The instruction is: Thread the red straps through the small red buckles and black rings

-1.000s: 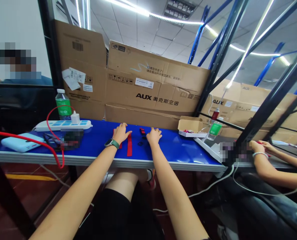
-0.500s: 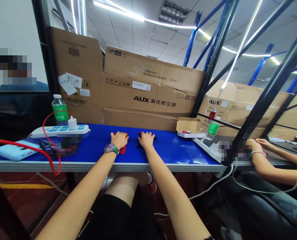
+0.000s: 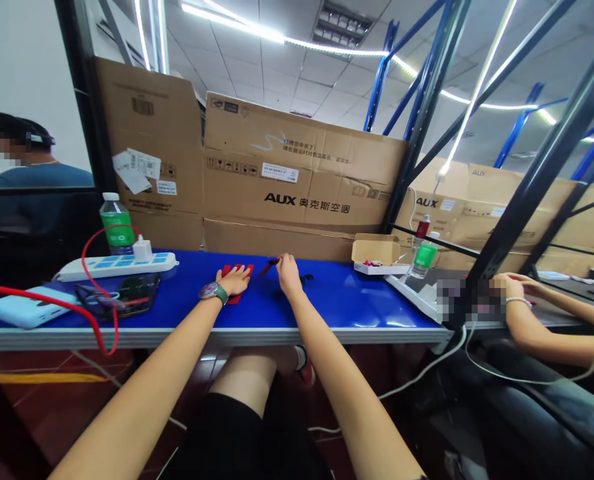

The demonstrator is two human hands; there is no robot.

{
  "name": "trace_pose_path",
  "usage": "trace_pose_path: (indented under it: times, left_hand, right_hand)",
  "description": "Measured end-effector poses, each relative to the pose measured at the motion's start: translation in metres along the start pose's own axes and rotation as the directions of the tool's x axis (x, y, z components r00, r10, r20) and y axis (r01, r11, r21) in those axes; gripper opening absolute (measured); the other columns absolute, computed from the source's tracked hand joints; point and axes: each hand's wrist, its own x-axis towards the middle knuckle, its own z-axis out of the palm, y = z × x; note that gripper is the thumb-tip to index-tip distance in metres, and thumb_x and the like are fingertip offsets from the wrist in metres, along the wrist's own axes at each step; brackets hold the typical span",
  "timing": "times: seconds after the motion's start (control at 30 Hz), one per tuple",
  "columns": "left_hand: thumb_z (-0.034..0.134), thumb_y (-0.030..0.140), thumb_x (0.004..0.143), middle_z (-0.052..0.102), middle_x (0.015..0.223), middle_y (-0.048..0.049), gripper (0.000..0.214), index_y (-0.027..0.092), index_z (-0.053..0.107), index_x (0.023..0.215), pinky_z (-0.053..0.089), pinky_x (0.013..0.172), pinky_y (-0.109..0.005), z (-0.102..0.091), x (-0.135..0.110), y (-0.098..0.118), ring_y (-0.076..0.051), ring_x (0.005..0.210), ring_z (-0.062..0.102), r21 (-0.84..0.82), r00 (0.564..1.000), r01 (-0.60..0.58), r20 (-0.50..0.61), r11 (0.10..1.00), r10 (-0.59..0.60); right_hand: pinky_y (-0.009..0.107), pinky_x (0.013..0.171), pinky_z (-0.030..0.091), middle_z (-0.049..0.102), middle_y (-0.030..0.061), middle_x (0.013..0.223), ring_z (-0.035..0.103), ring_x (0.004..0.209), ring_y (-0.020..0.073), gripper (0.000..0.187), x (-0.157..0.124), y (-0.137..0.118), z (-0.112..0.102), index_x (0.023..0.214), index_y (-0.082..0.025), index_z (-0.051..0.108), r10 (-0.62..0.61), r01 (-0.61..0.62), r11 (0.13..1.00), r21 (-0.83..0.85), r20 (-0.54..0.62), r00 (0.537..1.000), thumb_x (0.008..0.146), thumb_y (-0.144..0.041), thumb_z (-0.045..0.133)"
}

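Note:
My left hand, with a green-strapped watch on the wrist, lies flat with its fingers spread on a flat red piece. Red shows around the fingers and below the palm; whether it is paper or cloth I cannot tell. My right hand is raised slightly with fingers pinched on a slim red-and-black piece, which sticks out to the left. Its kind is too small to make out. Just right of that hand, a small black item lies on the blue tabletop.
On the left are a power strip, a light-blue power bank, a phone, a red cable and a bottle. An open small box stands right. Cardboard walls the back. A co-worker's hands are at right.
My right hand has lifted and closed on the slim red-and-black piece, which now shows at its left. My left hand has shifted slightly left with the red piece beneath it. The view has moved a little.

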Motion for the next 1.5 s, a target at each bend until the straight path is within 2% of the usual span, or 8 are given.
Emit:
trace_pose_path:
  times: [0.13, 0.23, 0.4, 0.63, 0.8, 1.03, 1.3, 1.5]
  left_hand:
    - [0.038, 0.037, 0.100, 0.034, 0.160, -0.0152, 0.052, 0.026, 0.043, 0.151, 0.012, 0.115, -0.069, -0.004, -0.010, 0.000, -0.035, 0.146, 0.034, 0.020, 0.969, -0.078, -0.234, 0.997, 0.080]
    - [0.050, 0.042, 0.096, 0.044, 0.154, -0.0168, 0.057, 0.023, 0.042, 0.150, 0.021, 0.116, -0.057, -0.011, -0.020, 0.010, -0.032, 0.142, 0.041, 0.028, 0.859, -0.292, -0.431, 0.956, 0.276]
    - [0.067, 0.045, 0.087, 0.066, 0.131, -0.0116, 0.046, 0.024, 0.061, 0.128, 0.036, 0.105, -0.043, -0.021, -0.027, 0.023, -0.029, 0.124, 0.058, -0.046, 0.766, -0.480, -0.509, 0.876, 0.393]
    - [0.071, 0.038, 0.085, 0.072, 0.115, -0.0069, 0.038, 0.023, 0.066, 0.119, 0.048, 0.091, -0.035, -0.022, -0.025, 0.019, -0.024, 0.105, 0.067, -0.123, 0.660, -0.604, -0.631, 0.787, 0.408]
    - [0.071, 0.038, 0.084, 0.073, 0.109, -0.0066, 0.035, 0.023, 0.067, 0.115, 0.051, 0.087, -0.033, -0.020, -0.023, 0.020, -0.022, 0.095, 0.069, -0.127, 0.633, -0.650, -0.637, 0.750, 0.440]
    - [0.069, 0.034, 0.084, 0.073, 0.108, -0.0075, 0.030, 0.021, 0.069, 0.111, 0.053, 0.087, -0.034, -0.018, -0.021, 0.018, -0.023, 0.095, 0.069, -0.141, 0.640, -0.613, -0.666, 0.777, 0.384]
    - [0.069, 0.030, 0.083, 0.074, 0.109, -0.0043, 0.031, 0.025, 0.067, 0.113, 0.052, 0.083, -0.032, -0.023, -0.030, 0.022, -0.022, 0.090, 0.070, -0.117, 0.674, -0.598, -0.608, 0.793, 0.419]
    - [0.067, 0.034, 0.085, 0.075, 0.108, -0.0043, 0.033, 0.026, 0.066, 0.117, 0.051, 0.086, -0.032, -0.026, -0.034, 0.029, -0.024, 0.098, 0.070, -0.110, 0.682, -0.618, -0.568, 0.779, 0.461]
  right_hand:
    - [0.026, 0.084, 0.048, 0.070, 0.0067, 0.094, 0.066, 0.089, 0.0179, 0.034, 0.000, 0.005, 0.000, 0.106, -0.018, 0.061, 0.026, -0.020, 0.973, 0.229, -0.025, 0.999, 0.106, -0.029, 0.028]
    - [0.025, 0.072, 0.050, 0.069, 0.0026, 0.079, 0.066, 0.070, 0.0172, 0.036, -0.004, 0.004, -0.002, 0.105, -0.020, 0.062, 0.067, -0.076, 0.936, 0.344, 0.038, 0.997, 0.105, -0.037, 0.031]
    - [0.023, 0.062, 0.049, 0.068, -0.0007, 0.073, 0.061, 0.054, 0.0143, 0.031, -0.009, -0.002, -0.004, 0.103, -0.023, 0.062, 0.051, -0.095, 0.885, 0.455, 0.109, 0.993, 0.103, -0.038, 0.034]
    - [0.023, 0.057, 0.044, 0.062, -0.0033, 0.063, 0.055, 0.047, 0.0130, 0.025, -0.009, 0.000, 0.001, 0.096, -0.023, 0.060, -0.011, -0.014, 0.847, 0.531, 0.044, 0.999, 0.101, -0.035, 0.040]
    - [0.025, 0.060, 0.043, 0.060, -0.0029, 0.063, 0.054, 0.050, 0.0143, 0.023, -0.009, 0.001, 0.001, 0.093, -0.023, 0.060, 0.020, -0.043, 0.858, 0.512, 0.050, 0.999, 0.101, -0.030, 0.040]
    - [0.034, 0.091, 0.041, 0.061, 0.0065, 0.108, 0.056, 0.105, 0.0217, 0.014, -0.010, -0.001, 0.002, 0.098, -0.023, 0.064, -0.129, 0.129, 0.939, 0.317, -0.022, 0.991, 0.098, -0.035, 0.056]
    - [0.035, 0.092, 0.040, 0.059, 0.0046, 0.100, 0.053, 0.103, 0.0219, 0.008, -0.006, 0.004, 0.006, 0.082, -0.022, 0.065, -0.102, 0.099, 0.912, 0.397, -0.014, 0.995, 0.086, -0.026, 0.070]
    - [0.033, 0.089, 0.041, 0.058, 0.0020, 0.088, 0.052, 0.094, 0.0203, 0.008, 0.003, 0.017, 0.019, 0.075, -0.021, 0.065, 0.051, -0.068, 0.854, 0.515, 0.047, 0.998, 0.082, -0.023, 0.060]
